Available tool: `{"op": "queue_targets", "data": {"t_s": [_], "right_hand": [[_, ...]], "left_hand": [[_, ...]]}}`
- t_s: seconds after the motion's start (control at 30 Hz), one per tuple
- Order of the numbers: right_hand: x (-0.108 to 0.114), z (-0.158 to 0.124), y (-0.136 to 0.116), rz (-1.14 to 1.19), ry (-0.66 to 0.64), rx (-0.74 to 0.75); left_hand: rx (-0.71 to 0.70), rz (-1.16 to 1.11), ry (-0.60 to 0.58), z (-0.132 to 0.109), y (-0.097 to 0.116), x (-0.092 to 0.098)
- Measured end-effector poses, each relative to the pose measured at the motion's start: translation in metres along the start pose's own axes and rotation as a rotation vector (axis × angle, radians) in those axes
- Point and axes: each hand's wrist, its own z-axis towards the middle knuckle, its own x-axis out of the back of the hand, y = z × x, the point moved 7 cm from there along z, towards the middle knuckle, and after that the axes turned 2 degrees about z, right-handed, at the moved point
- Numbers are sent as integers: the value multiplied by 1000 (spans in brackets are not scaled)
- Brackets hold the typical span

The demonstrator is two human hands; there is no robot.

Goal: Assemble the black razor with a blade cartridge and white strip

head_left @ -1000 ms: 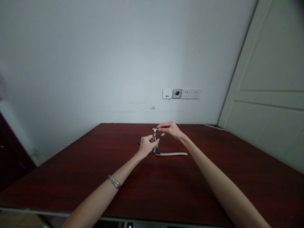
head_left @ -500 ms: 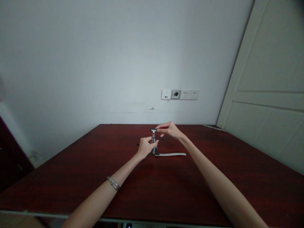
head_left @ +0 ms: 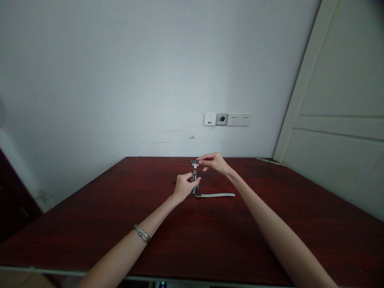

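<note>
Upright over the table, a razor handle (head_left: 195,171) with a silver neck is gripped by my left hand (head_left: 183,185), fingers and thumb closed around it. At its top sits a dark razor head (head_left: 194,161), pinched at its right end by the fingertips of my right hand (head_left: 215,163). Whether the head is fully joined to the handle, I cannot tell. Just below the hands, a pale toothbrush (head_left: 216,195) with dark bristles lies flat, its head toward the left. Behind my left hand, a small dark object is mostly hidden.
The dark red wooden table (head_left: 120,216) reaches back to a white wall. Sockets (head_left: 239,119) are set in that wall above the table's back edge. A pale panelled door (head_left: 339,120) stands on the right.
My right fingers have risen slightly with the razor head, which now sits a little higher and shows more of its face. My left hand has hardly moved.
</note>
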Motion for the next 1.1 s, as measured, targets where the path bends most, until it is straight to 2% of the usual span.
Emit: {"op": "queue_targets", "data": {"t_s": [0.23,0.53,1.1], "right_hand": [[1,2,0,58,33,45],[-4,-3,-7,20,-34,33],[-6,-3,-8,22,-53,24]], "left_hand": [[-9,10,30,0,5,3],[3,3,48,0,7,6],[7,26,37,1,2,6]]}}
